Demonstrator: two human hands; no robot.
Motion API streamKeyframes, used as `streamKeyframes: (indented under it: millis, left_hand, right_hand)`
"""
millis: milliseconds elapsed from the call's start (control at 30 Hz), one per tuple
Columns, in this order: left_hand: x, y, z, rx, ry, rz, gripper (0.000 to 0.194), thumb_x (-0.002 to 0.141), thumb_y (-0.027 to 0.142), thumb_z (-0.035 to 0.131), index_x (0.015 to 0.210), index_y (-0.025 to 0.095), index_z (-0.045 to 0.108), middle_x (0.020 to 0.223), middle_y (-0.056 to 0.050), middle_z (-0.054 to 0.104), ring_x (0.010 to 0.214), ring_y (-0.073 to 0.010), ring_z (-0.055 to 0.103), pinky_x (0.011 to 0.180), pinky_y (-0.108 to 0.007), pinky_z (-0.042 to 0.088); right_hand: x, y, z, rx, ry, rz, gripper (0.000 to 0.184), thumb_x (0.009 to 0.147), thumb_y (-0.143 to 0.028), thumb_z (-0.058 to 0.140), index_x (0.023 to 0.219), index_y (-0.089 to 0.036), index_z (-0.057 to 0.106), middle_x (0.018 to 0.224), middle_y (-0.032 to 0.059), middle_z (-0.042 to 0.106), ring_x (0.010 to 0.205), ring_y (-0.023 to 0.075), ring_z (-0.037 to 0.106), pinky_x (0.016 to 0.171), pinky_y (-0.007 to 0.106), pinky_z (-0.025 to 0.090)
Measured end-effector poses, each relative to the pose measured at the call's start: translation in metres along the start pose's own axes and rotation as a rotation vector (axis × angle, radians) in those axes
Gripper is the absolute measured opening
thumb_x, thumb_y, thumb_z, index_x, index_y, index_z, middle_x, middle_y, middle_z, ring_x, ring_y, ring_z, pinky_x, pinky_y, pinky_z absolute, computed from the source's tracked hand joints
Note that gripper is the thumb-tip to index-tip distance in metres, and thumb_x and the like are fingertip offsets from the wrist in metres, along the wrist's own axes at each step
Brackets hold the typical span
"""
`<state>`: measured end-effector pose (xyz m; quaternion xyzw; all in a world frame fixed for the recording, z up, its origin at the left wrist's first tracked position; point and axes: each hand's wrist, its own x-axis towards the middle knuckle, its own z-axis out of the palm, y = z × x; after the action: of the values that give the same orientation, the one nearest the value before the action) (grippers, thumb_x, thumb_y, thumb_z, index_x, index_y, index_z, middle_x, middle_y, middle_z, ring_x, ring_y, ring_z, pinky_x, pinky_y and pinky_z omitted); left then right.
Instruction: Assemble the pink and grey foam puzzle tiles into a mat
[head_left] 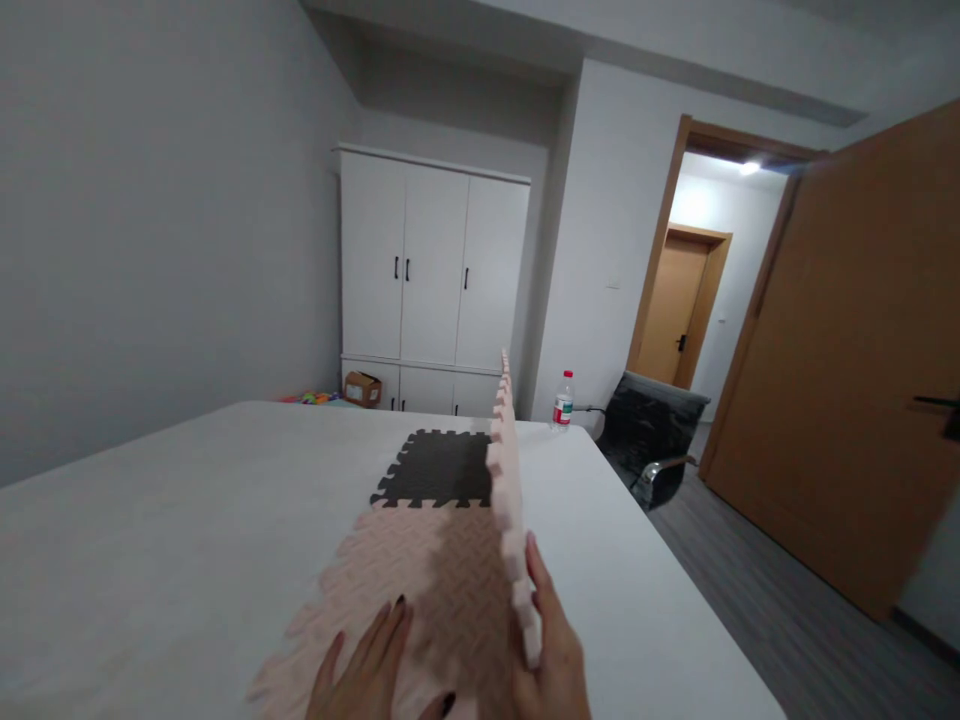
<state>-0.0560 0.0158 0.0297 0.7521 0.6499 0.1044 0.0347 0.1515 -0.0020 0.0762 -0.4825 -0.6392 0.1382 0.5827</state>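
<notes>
A pink foam mat tile (420, 560) with a woven texture and toothed edges lies flat on the white table. My left hand (367, 670) rests on it, fingers spread. Another pink foam tile (511, 470) stands on edge along the flat tile's right side, seen nearly edge-on. My right hand (551, 650) grips its near end, fingers on the outer face. Beyond the flat pink tile lies a black foam mat tile (442, 468), its near edge against the pink one and its right part hidden by the upright tile.
The white table (187, 520) extends left and right of the tiles. A bottle with a red cap (563, 402) stands near its far right corner. A black chair (652, 435) is beyond the right edge, beside a wooden door (847, 380). A cardboard box (362, 388) sits behind the table.
</notes>
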Motion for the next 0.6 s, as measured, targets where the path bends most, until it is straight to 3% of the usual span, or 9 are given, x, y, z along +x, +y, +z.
streamKeyframes:
  millis: [67, 167, 267, 367, 433, 500, 600]
  left_hand:
    - [-0.002, -0.002, -0.001, -0.04, 0.017, 0.024, 0.088, 0.068, 0.078, 0.039, 0.136, 0.022, 0.036, 0.145, -0.006, 0.026, 0.135, -0.0284, 0.025, 0.111, -0.053, 0.006]
    - [-0.003, -0.004, -0.001, -0.075, 0.011, 0.047, 0.086, 0.071, 0.076, 0.037, 0.137, 0.022, 0.036, 0.145, -0.006, 0.026, 0.135, -0.0293, 0.024, 0.111, -0.054, 0.006]
    - [-0.002, -0.005, 0.0, -0.075, -0.006, 0.039, 0.088, 0.07, 0.076, 0.039, 0.138, 0.021, 0.034, 0.146, -0.006, 0.024, 0.136, -0.0302, 0.022, 0.111, -0.055, 0.005]
    - [-0.001, -0.006, 0.002, -0.078, -0.008, 0.031, 0.094, 0.066, 0.078, 0.042, 0.139, 0.019, 0.031, 0.146, -0.006, 0.023, 0.136, -0.0308, 0.02, 0.111, -0.056, 0.004]
    - [-0.001, -0.007, 0.004, -0.091, -0.008, 0.019, 0.095, 0.065, 0.079, 0.042, 0.139, 0.019, 0.03, 0.147, -0.006, 0.023, 0.136, -0.0305, 0.02, 0.111, -0.055, 0.003]
    - [0.0, -0.007, 0.006, -0.094, -0.007, 0.002, 0.096, 0.066, 0.079, 0.041, 0.139, 0.019, 0.029, 0.147, -0.006, 0.022, 0.136, -0.0298, 0.02, 0.111, -0.055, 0.003]
    - [0.0, -0.007, 0.008, -0.086, -0.008, -0.009, 0.098, 0.065, 0.08, 0.039, 0.14, 0.018, 0.025, 0.147, -0.006, 0.019, 0.137, -0.0292, 0.019, 0.111, -0.054, 0.002]
  right_hand:
    - [0.006, 0.002, -0.021, 0.001, 0.048, 0.147, 0.045, 0.083, -0.045, 0.047, 0.12, -0.021, 0.053, 0.113, 0.0092, 0.063, 0.105, 0.0283, 0.057, 0.085, 0.039, 0.049]
    - [0.03, -0.003, -0.064, -0.009, 0.095, 0.266, 0.042, 0.08, -0.052, 0.05, 0.097, -0.017, 0.062, 0.087, 0.008, 0.068, 0.085, 0.024, 0.062, 0.073, 0.031, 0.051]
    - [0.064, 0.008, -0.11, -0.044, 0.161, 0.254, 0.045, 0.074, -0.053, 0.057, 0.099, -0.016, 0.06, 0.092, 0.0078, 0.067, 0.088, 0.0231, 0.061, 0.074, 0.03, 0.049]
    - [0.1, 0.037, -0.159, -0.137, 0.301, 0.259, 0.05, 0.069, -0.055, 0.059, 0.099, -0.014, 0.058, 0.094, 0.0089, 0.066, 0.084, 0.0234, 0.06, 0.072, 0.031, 0.048]
    - [0.122, 0.057, -0.189, -0.201, 0.325, 0.202, 0.052, 0.066, -0.054, 0.06, 0.1, -0.015, 0.058, 0.097, 0.0081, 0.064, 0.087, 0.0235, 0.059, 0.077, 0.032, 0.046]
    - [0.14, 0.069, -0.215, -0.228, 0.287, 0.163, 0.05, 0.065, -0.054, 0.061, 0.1, -0.017, 0.058, 0.097, 0.0066, 0.063, 0.088, 0.0236, 0.059, 0.077, 0.033, 0.046]
    - [0.158, 0.066, -0.243, -0.264, 0.226, 0.132, 0.045, 0.067, -0.052, 0.063, 0.099, -0.02, 0.06, 0.093, 0.0064, 0.064, 0.085, 0.0225, 0.059, 0.072, 0.031, 0.045]
